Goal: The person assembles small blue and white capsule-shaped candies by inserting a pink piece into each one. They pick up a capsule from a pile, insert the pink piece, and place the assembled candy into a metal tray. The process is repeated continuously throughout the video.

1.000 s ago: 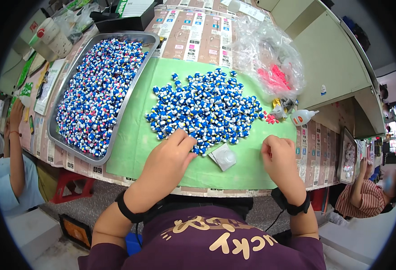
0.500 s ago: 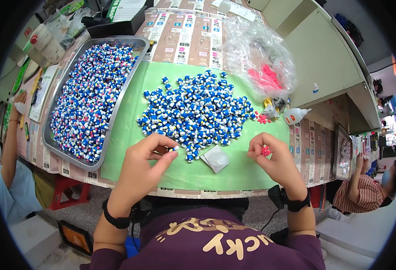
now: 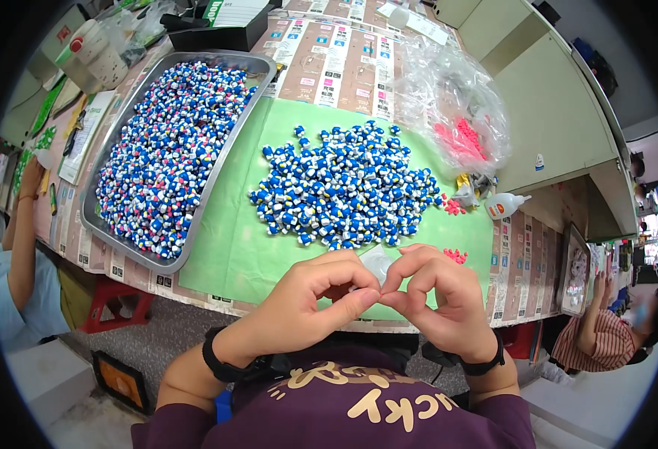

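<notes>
My left hand (image 3: 317,299) and my right hand (image 3: 441,295) meet fingertip to fingertip over the front edge of the green sheet (image 3: 224,254). The left thumb and index finger stay pinched on a small blue-and-white piece, now mostly hidden by the fingers. My right thumb and index finger are pinched against it; what they hold is too small to make out. Just beyond the hands lies a whitish translucent packet (image 3: 376,262), partly covered. A little heap of tiny pink pieces (image 3: 454,256) sits beside the right hand. Farther back spreads a pile of blue-and-white pieces (image 3: 344,183).
At left stands a metal tray (image 3: 187,251) full of similar pieces. A white glue bottle (image 3: 505,206) lies at right, near more pink bits (image 3: 454,206) and a clear plastic bag (image 3: 456,90). A cabinet (image 3: 561,112) borders the right side. Other people sit at both sides.
My right hand has moved left and my left hand right, so their fingertips now meet. The pink bits that were at my right hand now lie on the sheet. The view has shifted slightly.
</notes>
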Demonstrator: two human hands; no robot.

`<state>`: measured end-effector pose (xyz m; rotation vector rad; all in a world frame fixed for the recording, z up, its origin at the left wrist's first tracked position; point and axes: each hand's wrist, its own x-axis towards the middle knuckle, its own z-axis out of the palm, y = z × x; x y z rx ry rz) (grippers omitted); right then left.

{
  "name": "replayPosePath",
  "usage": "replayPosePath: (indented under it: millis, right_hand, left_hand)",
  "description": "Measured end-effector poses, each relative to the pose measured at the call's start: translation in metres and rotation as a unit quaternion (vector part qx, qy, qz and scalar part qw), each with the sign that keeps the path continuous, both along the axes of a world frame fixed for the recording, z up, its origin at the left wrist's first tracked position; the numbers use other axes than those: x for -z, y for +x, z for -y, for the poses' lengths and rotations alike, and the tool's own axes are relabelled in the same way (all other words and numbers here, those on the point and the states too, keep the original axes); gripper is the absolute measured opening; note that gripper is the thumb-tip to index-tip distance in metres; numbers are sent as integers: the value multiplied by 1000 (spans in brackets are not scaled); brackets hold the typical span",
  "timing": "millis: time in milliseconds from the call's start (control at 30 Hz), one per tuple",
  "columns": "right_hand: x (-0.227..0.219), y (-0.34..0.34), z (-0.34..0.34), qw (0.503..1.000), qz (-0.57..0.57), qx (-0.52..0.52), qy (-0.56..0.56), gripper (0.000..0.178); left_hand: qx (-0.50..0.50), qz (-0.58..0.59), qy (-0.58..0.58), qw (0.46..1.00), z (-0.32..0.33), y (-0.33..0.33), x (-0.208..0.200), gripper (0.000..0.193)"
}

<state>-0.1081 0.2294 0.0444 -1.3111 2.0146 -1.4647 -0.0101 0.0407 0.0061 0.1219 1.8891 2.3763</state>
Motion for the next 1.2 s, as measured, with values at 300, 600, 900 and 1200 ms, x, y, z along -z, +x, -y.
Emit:
replayPosePath:
  millis: [300, 600, 900, 1200]
  right_hand:
    - [-12, -11, -2, 989, 107, -69, 75, 21]
    - [13, -39, -4, 968, -155, -28, 195, 20]
    - [9, -38, 0, 973, -142, -24, 181, 20]
    - [-12, -5, 17, 987, 144, 63, -31, 24]
  left_hand:
    - [29, -8, -29, 999, 1, -1, 8, 9]
    - [-116, 21, 9, 993, 33, 8, 19, 20]
    - [-139, 75, 57, 986, 37, 11, 16, 24]
    - [-172, -6, 139, 975, 1, -5, 12, 25]
